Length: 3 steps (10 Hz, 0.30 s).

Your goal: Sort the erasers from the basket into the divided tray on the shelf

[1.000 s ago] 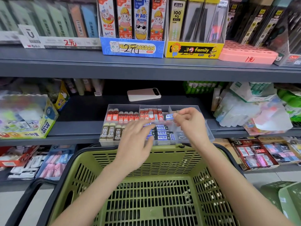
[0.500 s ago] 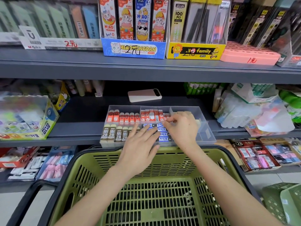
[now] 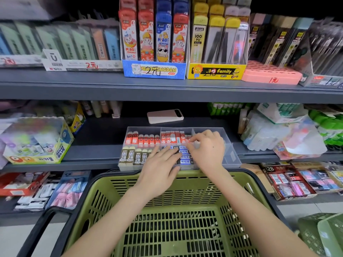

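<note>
The left hand [image 3: 161, 165] is held flat, palm down, fingers straight and spread; the right hand [image 3: 208, 149] is arched, fingertips curled downward

The divided tray [image 3: 230, 156] sat at the front edge of the middle shelf [image 3: 92, 156]. A phone [image 3: 164, 116] lay behind it, and a glue box [image 3: 37, 145] stood toward the shelf's left end. 2B erasers [image 3: 130, 156] stood in the tray's front-left compartment. The basket [image 3: 130, 184] stood before and below the shelf edge.
</note>
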### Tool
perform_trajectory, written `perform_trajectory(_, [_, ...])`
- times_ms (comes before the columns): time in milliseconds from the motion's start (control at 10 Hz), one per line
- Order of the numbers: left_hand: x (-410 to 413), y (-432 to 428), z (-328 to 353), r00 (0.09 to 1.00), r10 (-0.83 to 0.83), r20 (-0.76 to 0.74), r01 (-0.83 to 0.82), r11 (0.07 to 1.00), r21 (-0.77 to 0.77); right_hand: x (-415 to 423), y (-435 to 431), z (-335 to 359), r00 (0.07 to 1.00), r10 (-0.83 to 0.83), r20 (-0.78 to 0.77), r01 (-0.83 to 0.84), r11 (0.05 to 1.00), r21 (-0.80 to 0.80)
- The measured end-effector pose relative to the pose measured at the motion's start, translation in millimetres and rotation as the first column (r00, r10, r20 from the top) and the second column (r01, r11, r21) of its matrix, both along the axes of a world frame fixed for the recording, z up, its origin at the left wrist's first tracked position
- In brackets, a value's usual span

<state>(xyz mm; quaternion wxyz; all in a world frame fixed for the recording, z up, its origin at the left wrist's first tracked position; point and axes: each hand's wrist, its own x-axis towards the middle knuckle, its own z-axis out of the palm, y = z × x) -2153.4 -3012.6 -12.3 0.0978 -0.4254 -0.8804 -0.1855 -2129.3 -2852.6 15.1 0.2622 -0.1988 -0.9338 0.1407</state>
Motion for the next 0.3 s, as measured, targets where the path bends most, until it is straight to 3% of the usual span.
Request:
perform_trajectory(200, [-4.9,-8.5,45.3,0.999,-0.043,-0.024,0.045,0.993,0.109,30.9,-1.7,74.2,0.973,0.152,-0.172,-0.17,0.981,-0.096])
perform_trajectory(300, [-2.8,-18.7,91.2,0.998,-0.016,-0.068,0.033,0.968,0.247,59.4,-3.0,129.8,0.901,0.201,-0.384,-0.295,0.933,-0.205])
